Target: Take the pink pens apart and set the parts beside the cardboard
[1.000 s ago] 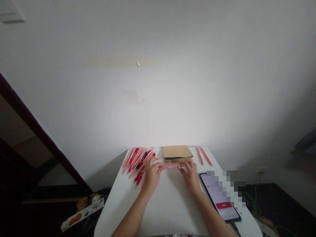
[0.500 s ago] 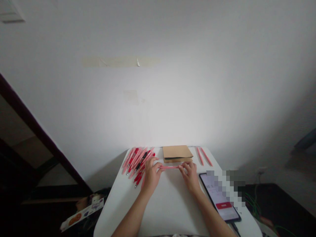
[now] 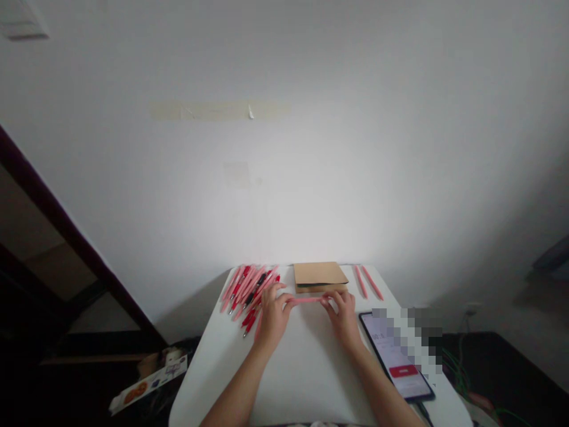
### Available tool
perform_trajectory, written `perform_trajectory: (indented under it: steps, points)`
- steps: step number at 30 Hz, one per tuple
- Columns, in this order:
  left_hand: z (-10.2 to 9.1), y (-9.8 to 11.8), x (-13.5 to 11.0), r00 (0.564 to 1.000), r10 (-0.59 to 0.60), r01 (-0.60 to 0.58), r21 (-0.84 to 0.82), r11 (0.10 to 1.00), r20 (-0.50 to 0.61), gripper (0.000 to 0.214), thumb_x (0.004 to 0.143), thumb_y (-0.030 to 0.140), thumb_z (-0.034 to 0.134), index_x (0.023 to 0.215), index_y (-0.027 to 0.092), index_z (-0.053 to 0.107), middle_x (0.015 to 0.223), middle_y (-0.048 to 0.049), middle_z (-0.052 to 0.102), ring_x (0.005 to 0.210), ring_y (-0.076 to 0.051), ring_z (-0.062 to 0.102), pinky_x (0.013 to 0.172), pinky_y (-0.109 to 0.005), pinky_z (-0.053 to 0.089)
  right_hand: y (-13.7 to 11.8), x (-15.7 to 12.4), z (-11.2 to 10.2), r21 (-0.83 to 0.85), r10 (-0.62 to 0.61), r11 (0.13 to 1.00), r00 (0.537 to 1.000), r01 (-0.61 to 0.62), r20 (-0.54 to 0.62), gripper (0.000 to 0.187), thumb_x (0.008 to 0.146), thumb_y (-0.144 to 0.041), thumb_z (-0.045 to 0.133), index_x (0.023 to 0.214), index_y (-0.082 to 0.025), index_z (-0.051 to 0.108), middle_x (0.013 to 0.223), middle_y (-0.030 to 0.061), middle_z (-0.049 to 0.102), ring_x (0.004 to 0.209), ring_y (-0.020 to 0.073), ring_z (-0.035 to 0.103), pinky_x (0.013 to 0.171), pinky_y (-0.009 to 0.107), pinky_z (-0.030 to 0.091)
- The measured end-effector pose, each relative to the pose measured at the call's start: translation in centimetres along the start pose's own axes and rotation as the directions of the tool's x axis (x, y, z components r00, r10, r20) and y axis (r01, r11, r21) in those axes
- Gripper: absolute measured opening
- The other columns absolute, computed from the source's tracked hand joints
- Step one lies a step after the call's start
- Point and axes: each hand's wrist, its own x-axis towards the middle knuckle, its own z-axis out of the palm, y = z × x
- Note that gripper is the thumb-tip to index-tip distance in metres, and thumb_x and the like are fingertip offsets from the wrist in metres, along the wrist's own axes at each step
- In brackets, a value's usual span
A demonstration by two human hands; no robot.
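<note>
A pink pen (image 3: 307,300) is stretched level between my two hands, just in front of a brown cardboard box or folder (image 3: 320,274). My left hand (image 3: 274,308) pinches the pen's left end, and my right hand (image 3: 341,308) pinches its right end with thumb and fingers. Beside my left hand lies a pile of pens (image 3: 249,287), mostly pink, with some red and black ones; my hand covers part of it. Two pink pens (image 3: 367,282) lie side by side at the back right.
A phone (image 3: 395,356) with a lit screen and a cable lies on the table's right side, close to my right forearm. The white table (image 3: 306,373) stands against a pale wall (image 3: 320,178). A printed box (image 3: 149,385) sits lower left, off the table.
Both hands keep nearly the same place and grip on the pink pen. My right fingers have shifted slightly at its end. The view has moved a little.
</note>
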Motion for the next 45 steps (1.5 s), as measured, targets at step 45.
perform_trajectory:
  steps: [45]
  points:
    - [-1.3,1.7,0.5,1.000,0.014,-0.014,0.090,0.996,0.002,0.012,0.083,0.020,0.064,0.072,0.021,0.068,0.117,-0.0081,0.047,0.114,-0.028,0.046,0.098,-0.052,0.043,0.7,0.1,0.2,0.003,0.084,0.996,0.995,-0.084,-0.047,0.040,0.091,-0.056,0.047,0.083,-0.023,0.069,0.096,0.0092,0.056,0.095,0.0261,0.049,0.086,0.043,0.042]
